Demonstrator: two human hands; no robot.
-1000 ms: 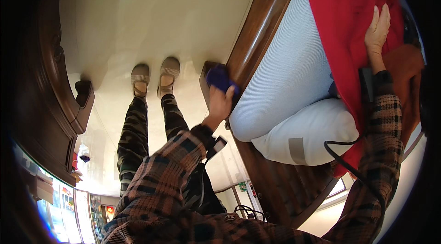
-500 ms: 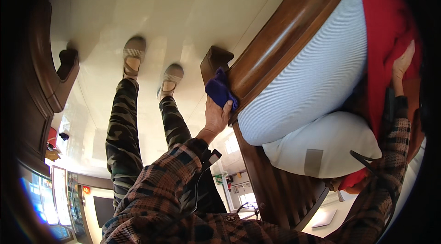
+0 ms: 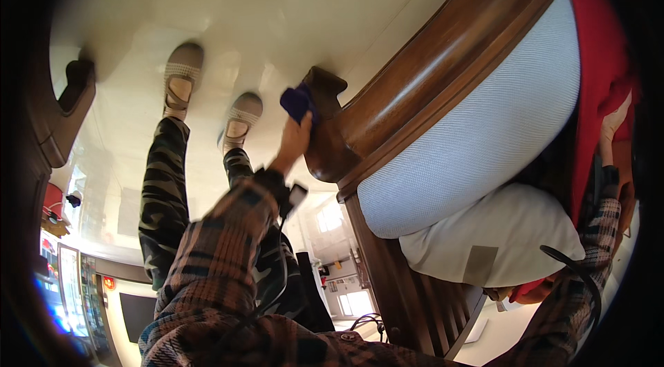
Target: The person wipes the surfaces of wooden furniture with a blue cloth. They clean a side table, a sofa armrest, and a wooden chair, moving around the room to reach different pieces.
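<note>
Plaid flannel covers my left forearm, which runs from the bottom of the view up toward the bed's corner. My left hand (image 3: 296, 137) has its fingers curled tight around a small dark blue cloth (image 3: 297, 101), bunched so it forms a pad I can press with. The cloth sits against the carved dark brown wooden corner post (image 3: 324, 90) of the bed frame, touching its top where the wood is knobbly, and my wrist is bent to keep the pad flat on it. A small black and white device is strapped near that wrist.

My right hand (image 3: 612, 128) is far off at the other side, resting on the red blanket (image 3: 598, 56) by the bed's edge, probably to steady me as I lean; I cannot tell how far its fingers are spread. Between the two hands lie the pale grey mesh-textured mattress (image 3: 477, 132) and a white pillow (image 3: 498, 246) tucked against the polished wooden side rail (image 3: 443, 70).

Beyond the cloth, my two beige slip-on shoes (image 3: 207, 97) stand on the glossy cream floor (image 3: 277, 7), close to the post.
</note>
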